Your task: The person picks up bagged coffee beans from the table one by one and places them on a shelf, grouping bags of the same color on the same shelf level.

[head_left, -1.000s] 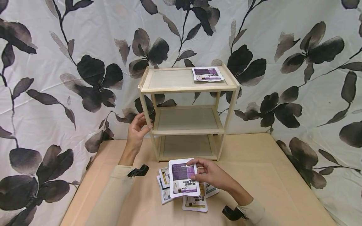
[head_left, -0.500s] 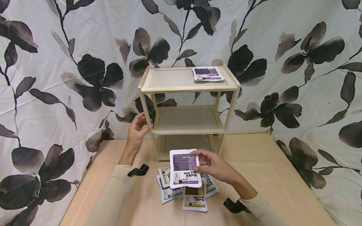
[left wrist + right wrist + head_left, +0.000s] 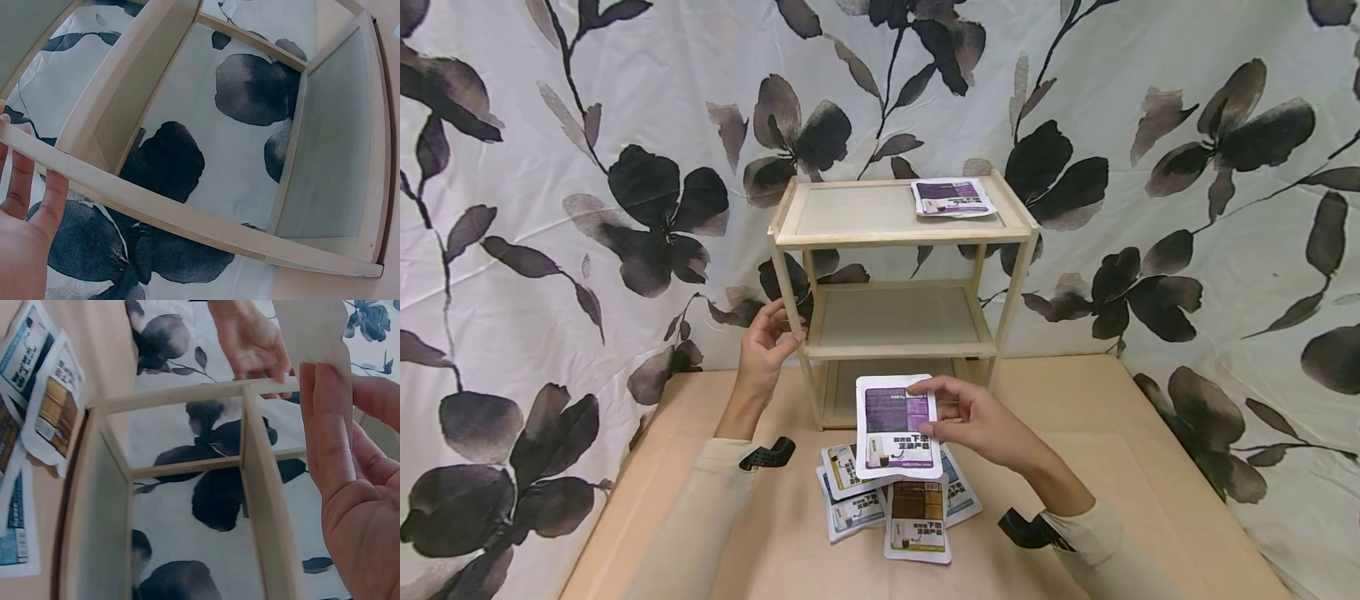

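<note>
In the head view my right hand (image 3: 981,421) pinches a white-edged purple pouch (image 3: 897,417) by its right side, thumb in front, holding it upright above a pile of pouches. The right wrist view shows the pale back of that pouch (image 3: 312,328) behind the fingers. My left hand (image 3: 763,354) grips the left front post of a small three-tier wooden shelf (image 3: 902,243), about level with the middle tier. From the left wrist, fingers (image 3: 53,203) show behind the post (image 3: 175,203). The held pouch covers part of the bottom tier.
Overlapping pouches lie on the table (image 3: 1075,467) before the shelf: a brown one (image 3: 917,521) in front, a yellow-brown one (image 3: 841,468) and blue ones (image 3: 961,492) around it. Purple pouches (image 3: 953,200) lie at the right of the top tier. A floral cloth (image 3: 1225,250) hangs behind.
My right hand has raised the purple pouch from the pile, moving it up and slightly right, and more of the pouches below shows. The left hand stays on the post.
</note>
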A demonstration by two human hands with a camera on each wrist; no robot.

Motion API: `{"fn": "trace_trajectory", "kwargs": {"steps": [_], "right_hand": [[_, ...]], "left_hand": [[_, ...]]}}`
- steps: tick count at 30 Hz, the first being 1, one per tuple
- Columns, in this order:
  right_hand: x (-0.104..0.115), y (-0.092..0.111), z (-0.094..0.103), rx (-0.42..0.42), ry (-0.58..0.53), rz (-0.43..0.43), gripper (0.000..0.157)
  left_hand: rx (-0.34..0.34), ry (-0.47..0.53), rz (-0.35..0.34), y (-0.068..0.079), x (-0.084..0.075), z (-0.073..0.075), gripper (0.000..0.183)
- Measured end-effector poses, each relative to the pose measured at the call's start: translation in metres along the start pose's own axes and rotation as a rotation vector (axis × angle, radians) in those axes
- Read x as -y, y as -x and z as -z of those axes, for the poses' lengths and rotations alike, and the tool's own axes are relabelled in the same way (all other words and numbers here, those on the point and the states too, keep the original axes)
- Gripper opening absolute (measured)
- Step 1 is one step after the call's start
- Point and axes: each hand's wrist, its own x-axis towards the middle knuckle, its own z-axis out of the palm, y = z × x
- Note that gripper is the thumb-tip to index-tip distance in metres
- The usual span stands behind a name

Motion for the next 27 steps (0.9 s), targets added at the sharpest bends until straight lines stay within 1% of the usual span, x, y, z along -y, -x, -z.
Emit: {"fn": "trace_trajectory", "kwargs": {"steps": [7,13,20,27], "right_hand": [[0.011,-0.003,0.008,-0.025,0.036,0.035,0.049],[0.021,-0.007,0.013,-0.022,0.025,0.025,0.05],[0.037,-0.012,0.018,-0.029,0.036,0.038,0.049],[0.048,-0.015,0.024,-0.026,0.033,0.042,0.051]], "left_hand": [[0.003,-0.006,0.004,-0.001,0.001,0.0,0.053],[0.001,-0.015,0.006,0.0,0.001,0.001,0.054],[0.005,-0.014,-0.008,0.0,0.001,0.001,0.05],[0.003,-0.019,-0.014,-0.001,0.001,0.001,0.049]]}}
